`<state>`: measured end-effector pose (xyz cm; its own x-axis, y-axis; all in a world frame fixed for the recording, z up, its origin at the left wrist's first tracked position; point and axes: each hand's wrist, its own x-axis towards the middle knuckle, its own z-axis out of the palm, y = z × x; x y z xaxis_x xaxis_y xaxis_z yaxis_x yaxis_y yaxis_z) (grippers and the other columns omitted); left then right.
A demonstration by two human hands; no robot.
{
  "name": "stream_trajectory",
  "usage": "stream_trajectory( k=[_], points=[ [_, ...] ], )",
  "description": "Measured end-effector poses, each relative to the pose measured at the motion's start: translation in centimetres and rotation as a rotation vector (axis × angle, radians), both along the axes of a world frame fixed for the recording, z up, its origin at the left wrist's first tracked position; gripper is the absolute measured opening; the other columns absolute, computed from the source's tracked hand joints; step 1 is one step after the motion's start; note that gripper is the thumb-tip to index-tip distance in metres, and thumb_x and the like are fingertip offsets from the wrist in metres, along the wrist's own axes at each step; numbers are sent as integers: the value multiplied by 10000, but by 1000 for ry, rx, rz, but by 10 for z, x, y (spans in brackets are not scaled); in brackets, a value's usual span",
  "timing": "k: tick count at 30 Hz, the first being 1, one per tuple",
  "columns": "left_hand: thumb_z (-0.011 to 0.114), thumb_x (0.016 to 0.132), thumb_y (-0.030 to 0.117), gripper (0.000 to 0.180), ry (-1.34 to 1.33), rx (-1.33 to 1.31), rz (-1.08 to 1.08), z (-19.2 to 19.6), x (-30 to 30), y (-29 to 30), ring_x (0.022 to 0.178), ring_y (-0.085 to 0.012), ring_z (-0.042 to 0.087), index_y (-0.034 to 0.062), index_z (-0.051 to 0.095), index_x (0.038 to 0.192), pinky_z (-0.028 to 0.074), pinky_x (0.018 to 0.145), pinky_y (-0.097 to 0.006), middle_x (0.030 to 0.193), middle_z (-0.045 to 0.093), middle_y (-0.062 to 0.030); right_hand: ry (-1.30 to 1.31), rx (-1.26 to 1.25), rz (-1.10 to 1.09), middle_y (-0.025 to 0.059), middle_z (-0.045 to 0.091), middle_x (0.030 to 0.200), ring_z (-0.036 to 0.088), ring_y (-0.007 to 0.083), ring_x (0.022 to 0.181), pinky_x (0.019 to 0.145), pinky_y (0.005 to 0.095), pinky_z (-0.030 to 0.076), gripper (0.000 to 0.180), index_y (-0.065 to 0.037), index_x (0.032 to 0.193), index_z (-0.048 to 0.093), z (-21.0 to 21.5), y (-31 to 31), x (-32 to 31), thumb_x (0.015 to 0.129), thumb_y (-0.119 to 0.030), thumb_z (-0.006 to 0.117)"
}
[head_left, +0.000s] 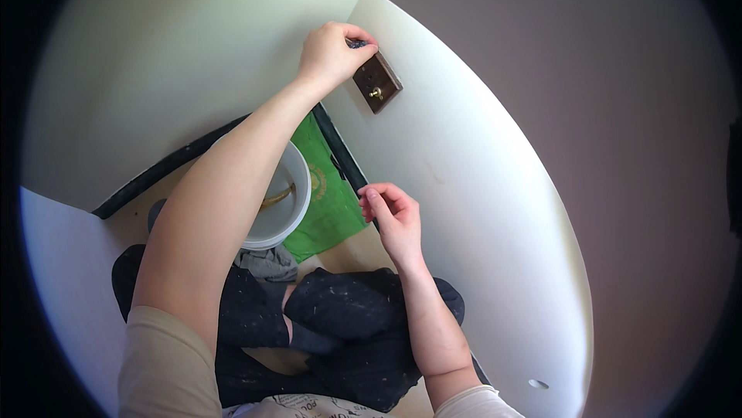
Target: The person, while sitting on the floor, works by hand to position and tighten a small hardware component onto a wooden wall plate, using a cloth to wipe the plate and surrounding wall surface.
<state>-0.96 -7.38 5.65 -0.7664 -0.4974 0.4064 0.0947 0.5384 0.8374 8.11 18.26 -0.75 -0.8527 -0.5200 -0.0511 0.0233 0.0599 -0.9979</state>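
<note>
My left hand [331, 53] reaches up to the wall, its fingers pinched on a small dark wad [355, 44], mostly hidden by the fingers. This wad is at the upper edge of a dark brown wall plate [386, 80]. A brass-coloured threaded connector [376, 93] sticks out of the plate's lower part. Lower down, my right hand [397, 221] hovers close to the wall, above the dark baseboard. Its fingers are curled in toward the thumb, and whatever they may hold is hidden.
Below my left forearm stands a white bucket [304, 186] with a curved brownish thing [277, 197] inside. A green bag [332, 221] lies beside it, and a grey cloth [267, 263] in front. Dark baseboard [340, 140] runs along the walls. My crossed legs [348, 302] are close by.
</note>
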Motion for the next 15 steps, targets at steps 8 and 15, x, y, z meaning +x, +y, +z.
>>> stream_trajectory(
  k=[8,15],
  points=[
    [701,873,127,51,225,-681,-51,15,19,-11,821,-259,701,116,743,847,583,717,-403,878,697,-26,-3,19,11,3,685,853,617,69,752,687,228,507,154,-9,1046,712,-1,-1,2,1048,-133,621],
    [679,858,114,61,281,-904,-164,23,17,-22,811,-251,691,101,685,798,589,720,-390,867,663,-11,-5,41,27,24,684,864,612,89,766,709,248,509,159,10,1045,711,1,0,4,1049,-114,610]
  ],
)
